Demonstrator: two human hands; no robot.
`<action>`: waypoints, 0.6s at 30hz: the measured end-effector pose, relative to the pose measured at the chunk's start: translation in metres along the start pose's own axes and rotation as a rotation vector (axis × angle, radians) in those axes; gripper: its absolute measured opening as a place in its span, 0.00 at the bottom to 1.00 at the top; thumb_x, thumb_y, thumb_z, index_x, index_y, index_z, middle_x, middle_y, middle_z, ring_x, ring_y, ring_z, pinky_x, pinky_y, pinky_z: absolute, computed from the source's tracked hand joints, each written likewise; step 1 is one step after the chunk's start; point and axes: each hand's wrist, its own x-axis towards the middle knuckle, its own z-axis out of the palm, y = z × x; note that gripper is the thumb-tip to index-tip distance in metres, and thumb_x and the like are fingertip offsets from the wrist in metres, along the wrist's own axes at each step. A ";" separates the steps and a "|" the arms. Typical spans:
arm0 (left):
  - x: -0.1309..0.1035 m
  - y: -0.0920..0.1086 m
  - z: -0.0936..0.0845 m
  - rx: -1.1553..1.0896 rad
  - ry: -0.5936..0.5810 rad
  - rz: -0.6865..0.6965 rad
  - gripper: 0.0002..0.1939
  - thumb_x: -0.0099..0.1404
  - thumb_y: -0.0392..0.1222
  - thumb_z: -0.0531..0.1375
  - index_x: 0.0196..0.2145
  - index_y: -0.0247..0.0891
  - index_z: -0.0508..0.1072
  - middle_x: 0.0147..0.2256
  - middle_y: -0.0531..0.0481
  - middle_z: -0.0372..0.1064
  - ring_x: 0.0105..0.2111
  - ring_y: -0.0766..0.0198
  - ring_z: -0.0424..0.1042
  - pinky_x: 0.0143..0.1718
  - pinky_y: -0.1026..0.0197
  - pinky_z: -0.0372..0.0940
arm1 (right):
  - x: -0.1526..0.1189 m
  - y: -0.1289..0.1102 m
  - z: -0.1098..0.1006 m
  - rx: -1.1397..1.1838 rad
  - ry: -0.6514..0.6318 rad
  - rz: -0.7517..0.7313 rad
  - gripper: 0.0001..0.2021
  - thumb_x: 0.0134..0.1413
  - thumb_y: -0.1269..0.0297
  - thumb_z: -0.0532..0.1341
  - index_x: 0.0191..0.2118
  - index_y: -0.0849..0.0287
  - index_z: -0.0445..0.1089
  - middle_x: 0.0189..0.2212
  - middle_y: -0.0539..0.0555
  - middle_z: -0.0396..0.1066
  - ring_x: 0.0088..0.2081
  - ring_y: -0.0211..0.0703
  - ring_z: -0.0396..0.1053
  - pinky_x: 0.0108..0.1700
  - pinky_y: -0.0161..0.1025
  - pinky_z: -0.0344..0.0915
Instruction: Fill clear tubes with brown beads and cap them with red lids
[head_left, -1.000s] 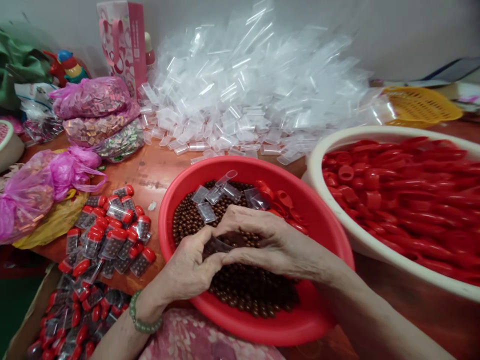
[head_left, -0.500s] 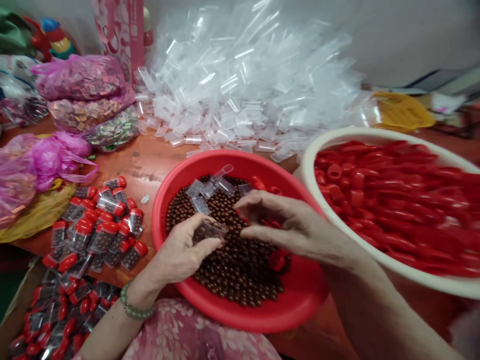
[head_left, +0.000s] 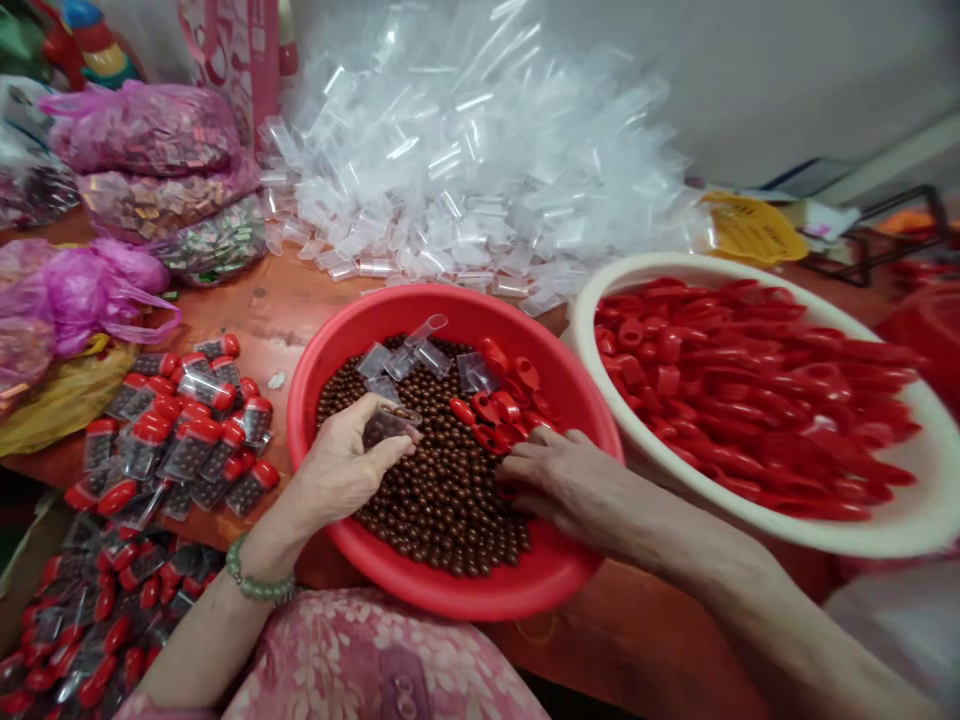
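A red basin [head_left: 450, 600] holds many brown beads [head_left: 442, 500], a few clear empty cases [head_left: 431, 355] and red caps [head_left: 506, 405]. Over the basin's left part, my left hand [head_left: 349, 465] pinches a clear case [head_left: 388, 425] with brown beads inside, its open end towards the right. My right hand [head_left: 566, 485] reaches down at the right side of the beads, just below the red caps. Its fingers are bent together, and something red shows partly beneath them; what they grip is hidden.
A white basin [head_left: 810, 540] of red caps stands at the right. Behind lies a large heap of clear cases [head_left: 465, 180]. Filled, red-capped cases [head_left: 180, 430] are piled at the left, more lower down. Pink bags [head_left: 150, 130] sit at the back left.
My right hand has moved down from beside the left hand to the basin's right side, uncovering the red caps. My left hand still holds the case. The view has shifted slightly right.
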 end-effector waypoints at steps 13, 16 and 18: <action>-0.003 0.010 0.002 -0.216 -0.095 -0.010 0.08 0.58 0.38 0.60 0.36 0.33 0.68 0.32 0.51 0.68 0.32 0.67 0.67 0.39 0.61 0.63 | 0.028 -0.043 -0.034 0.984 0.411 -0.023 0.19 0.57 0.50 0.60 0.47 0.58 0.74 0.26 0.52 0.73 0.28 0.39 0.71 0.30 0.35 0.68; -0.004 0.011 0.001 -0.254 -0.134 -0.032 0.07 0.58 0.36 0.59 0.37 0.33 0.68 0.30 0.52 0.67 0.30 0.69 0.67 0.37 0.63 0.63 | 0.041 -0.051 -0.035 0.928 0.557 -0.107 0.13 0.54 0.54 0.63 0.41 0.55 0.76 0.35 0.54 0.77 0.37 0.42 0.74 0.40 0.37 0.70; -0.005 0.012 -0.001 -0.268 -0.152 -0.036 0.07 0.58 0.35 0.59 0.37 0.33 0.67 0.29 0.53 0.67 0.29 0.70 0.66 0.35 0.64 0.62 | 0.044 -0.056 -0.035 0.824 0.662 -0.164 0.08 0.55 0.59 0.63 0.39 0.54 0.76 0.37 0.53 0.76 0.40 0.42 0.73 0.43 0.37 0.70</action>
